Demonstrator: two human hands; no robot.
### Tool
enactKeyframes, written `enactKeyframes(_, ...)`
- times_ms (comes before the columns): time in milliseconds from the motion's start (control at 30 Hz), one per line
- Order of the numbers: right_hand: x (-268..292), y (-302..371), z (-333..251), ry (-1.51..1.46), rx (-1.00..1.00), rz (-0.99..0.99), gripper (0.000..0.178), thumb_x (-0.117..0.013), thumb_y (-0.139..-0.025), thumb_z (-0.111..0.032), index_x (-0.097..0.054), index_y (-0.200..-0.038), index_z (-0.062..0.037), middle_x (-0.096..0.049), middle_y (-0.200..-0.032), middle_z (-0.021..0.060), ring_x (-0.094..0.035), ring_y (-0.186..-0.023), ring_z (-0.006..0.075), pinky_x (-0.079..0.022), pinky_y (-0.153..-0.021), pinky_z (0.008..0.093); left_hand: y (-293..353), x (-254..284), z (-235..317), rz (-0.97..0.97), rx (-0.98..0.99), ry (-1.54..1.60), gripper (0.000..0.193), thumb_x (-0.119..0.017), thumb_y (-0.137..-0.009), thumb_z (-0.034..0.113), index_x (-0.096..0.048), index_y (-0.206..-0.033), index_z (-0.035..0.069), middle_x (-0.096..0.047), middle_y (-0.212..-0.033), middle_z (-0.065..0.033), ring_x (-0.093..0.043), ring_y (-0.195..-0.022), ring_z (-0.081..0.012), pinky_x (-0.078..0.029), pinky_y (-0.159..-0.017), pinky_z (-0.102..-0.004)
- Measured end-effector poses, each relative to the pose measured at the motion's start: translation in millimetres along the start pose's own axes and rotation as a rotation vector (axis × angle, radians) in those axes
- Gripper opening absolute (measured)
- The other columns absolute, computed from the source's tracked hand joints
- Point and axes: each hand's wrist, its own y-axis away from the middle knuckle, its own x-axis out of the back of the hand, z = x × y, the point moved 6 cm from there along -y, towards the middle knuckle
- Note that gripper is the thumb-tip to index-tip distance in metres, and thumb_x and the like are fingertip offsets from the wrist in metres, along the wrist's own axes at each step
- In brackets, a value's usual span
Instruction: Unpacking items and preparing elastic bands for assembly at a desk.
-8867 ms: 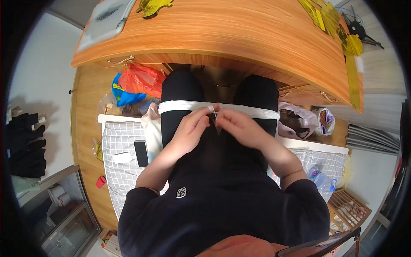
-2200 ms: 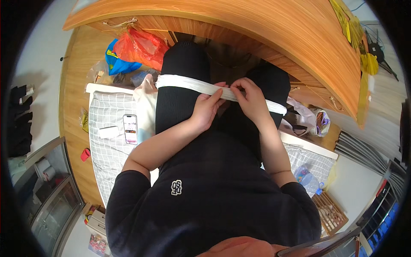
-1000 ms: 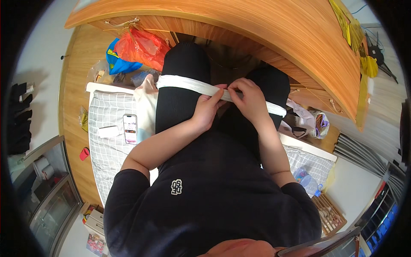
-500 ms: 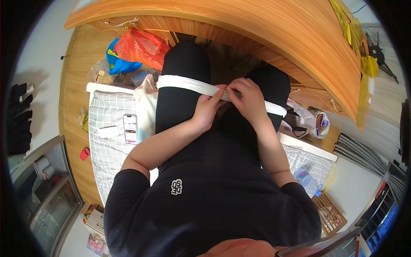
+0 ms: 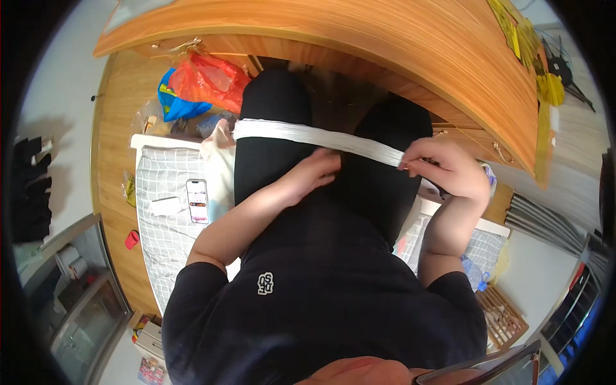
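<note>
A white band [image 5: 308, 134], which looks like a skein of many fine yarn strands, is stretched across both my knees in black trousers. My right hand [image 5: 449, 168] is at the band's right end, by the right knee. Its thumb and forefinger are pinched together at the band's edge; something small and reddish shows at the tips, too fine to make out. My left hand [image 5: 312, 174] hovers just below the middle of the band, between the thighs. Its fingers are loosely bent and slightly blurred, with nothing visible in them.
A wooden desk [image 5: 359, 32] spans the far side over my knees. At left, a phone [image 5: 197, 201] and a white box [image 5: 166, 206] lie on a checked cloth. Red [image 5: 212, 80] and blue [image 5: 178, 106] plastic bags are beyond it. A bottle [image 5: 471, 273] lies at right.
My hands, together at the band's middle before, are now apart. The right hand has moved right to the band's right end; the left has come off the band and slightly nearer me.
</note>
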Motion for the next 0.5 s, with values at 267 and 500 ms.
enactKeyframes(267,29.8,4.1,-108.4,-0.478,0.259,0.332,0.013,-0.059,-0.084,-0.005,-0.067,-0.088,0.0051,-0.066,-0.08,0.0121,-0.062,-0.065,0.0162,-0.048,-0.058,0.0253,111.6,-119.4,175.9,-0.176,-1.485,-1.132,0.076,-0.084,-0.066,0.024,-0.046,-0.129,0.004,-0.051,-0.127,-0.0142,-0.052,-0.108,-0.0243,-0.041,-0.089,-0.0347)
enactKeyframes(500,86.3,10.1,-145.2,-0.472,0.423,0.665,0.02,-0.059,-0.089,-0.012,-0.066,-0.099,0.0047,-0.067,-0.095,0.0117,-0.062,-0.089,0.0178,-0.048,-0.082,0.0301,51.1,-199.1,106.9,-1.418,-0.163,-0.785,0.028,-0.048,-0.101,0.026,-0.06,-0.105,0.001,-0.064,-0.107,-0.01,-0.058,-0.108,-0.0178,-0.041,-0.098,-0.0325)
